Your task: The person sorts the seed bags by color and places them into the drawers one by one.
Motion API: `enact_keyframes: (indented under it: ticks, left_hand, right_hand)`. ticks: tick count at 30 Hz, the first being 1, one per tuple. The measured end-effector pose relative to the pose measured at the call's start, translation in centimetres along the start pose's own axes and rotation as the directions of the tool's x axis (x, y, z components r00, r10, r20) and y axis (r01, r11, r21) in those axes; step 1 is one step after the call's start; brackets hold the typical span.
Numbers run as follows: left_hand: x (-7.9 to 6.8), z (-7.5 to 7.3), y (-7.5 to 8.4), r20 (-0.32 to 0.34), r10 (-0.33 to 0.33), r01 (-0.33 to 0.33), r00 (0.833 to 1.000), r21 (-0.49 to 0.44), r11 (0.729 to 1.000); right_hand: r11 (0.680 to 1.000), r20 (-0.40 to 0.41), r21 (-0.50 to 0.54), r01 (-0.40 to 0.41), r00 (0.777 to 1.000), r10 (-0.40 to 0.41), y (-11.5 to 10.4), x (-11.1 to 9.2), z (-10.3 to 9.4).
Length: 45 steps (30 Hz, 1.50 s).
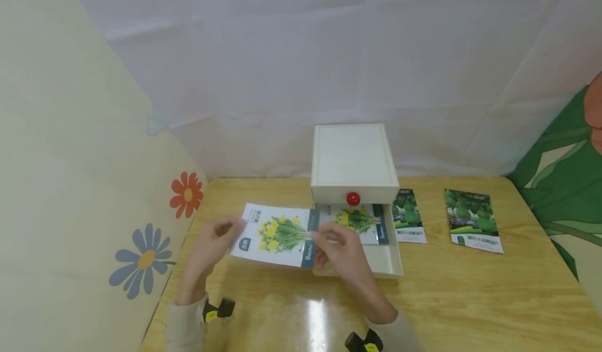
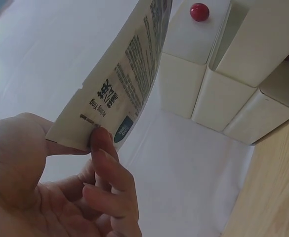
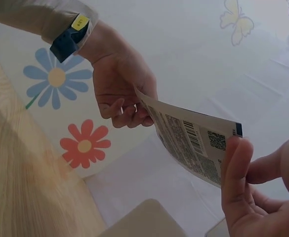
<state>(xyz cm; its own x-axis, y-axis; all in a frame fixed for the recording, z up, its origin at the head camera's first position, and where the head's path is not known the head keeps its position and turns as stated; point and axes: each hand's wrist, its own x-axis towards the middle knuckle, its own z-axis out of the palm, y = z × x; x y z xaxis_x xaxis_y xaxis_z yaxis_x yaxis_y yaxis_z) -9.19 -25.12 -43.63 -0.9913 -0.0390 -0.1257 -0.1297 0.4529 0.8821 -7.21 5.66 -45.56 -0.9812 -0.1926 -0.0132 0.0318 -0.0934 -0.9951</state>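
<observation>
Both hands hold one seed packet [image 1: 277, 234], white with a dark band and a picture of yellow-flowered greens. My left hand [image 1: 217, 242] pinches its left end between thumb and fingers; in the left wrist view the printed back [image 2: 127, 74] shows, slightly curved. At the other end my right hand [image 1: 345, 253] pinches the dark band. In the right wrist view a barcode and square codes show on the packet's back [image 3: 184, 138]. Just right of the held packet, a matching packet [image 1: 350, 217] lies in the pulled-out lower drawer [image 1: 388, 263] of a small white cabinet [image 1: 352, 153].
Two green seed packets lie on the wooden table [image 1: 451, 300] to the right: one packet [image 1: 409, 219] beside the drawer, another packet [image 1: 472, 219] farther out. A red knob [image 1: 353, 199] is on the cabinet's upper drawer. A flower-printed wall [image 1: 94, 132] stands close at the left.
</observation>
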Motion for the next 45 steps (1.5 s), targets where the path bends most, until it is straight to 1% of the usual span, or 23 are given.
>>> enact_keyframes:
  ticks: [6, 13, 21, 27, 30, 37, 42, 45]
  left_hand:
    - [-0.3, 0.6, -0.1, 0.013, 0.039, -0.038, 0.999, -0.044, 0.998]
    - [-0.4, 1.5, -0.1, 0.035, 0.039, -0.036, 0.999, -0.078, 0.996]
    - [-0.7, 2.2, 0.5, 0.047, 0.039, -0.035, 0.998, -0.066, 0.997]
    - [-0.9, 2.8, 0.9, 0.063, 0.077, -0.071, 0.995, -0.08, 0.994]
    - [-1.0, 3.1, 1.0, 0.076, 0.079, -0.072, 0.994, -0.09, 0.993]
    - [-1.1, 3.9, 1.1, 0.062, 0.063, -0.057, 0.996, -0.092, 0.994]
    - [-1.1, 4.4, 1.1, 0.055, 0.079, -0.073, 0.995, -0.098, 0.993]
    - [-1.1, 4.8, 1.1, 0.063, 0.097, -0.091, 0.993, -0.095, 0.991]
  right_hand:
    - [1.0, -0.003, -0.023, -0.016, 1.0, 0.016, 0.3, -0.1, -0.9]
    - [0.998, -0.012, -0.052, -0.023, 1.0, 0.023, 0.5, -0.4, -2.2]
    - [0.995, -0.007, -0.1, -0.027, 1.0, 0.026, 0.5, -0.5, -3.6]
    - [0.993, 0.001, -0.116, -0.016, 1.0, 0.017, 0.2, -0.8, -4.3]
    - [0.993, 0.004, -0.121, -0.015, 1.0, 0.015, 0.3, -0.9, -4.7]
    - [0.991, 0.014, -0.135, -0.014, 1.0, 0.016, 0.5, -1.0, -5.4]
    - [0.988, 0.0, -0.155, -0.02, 1.0, 0.02, 0.4, -1.2, -5.9]
    - [0.985, 0.007, -0.172, -0.009, 1.0, 0.01, 0.5, -1.3, -6.3]
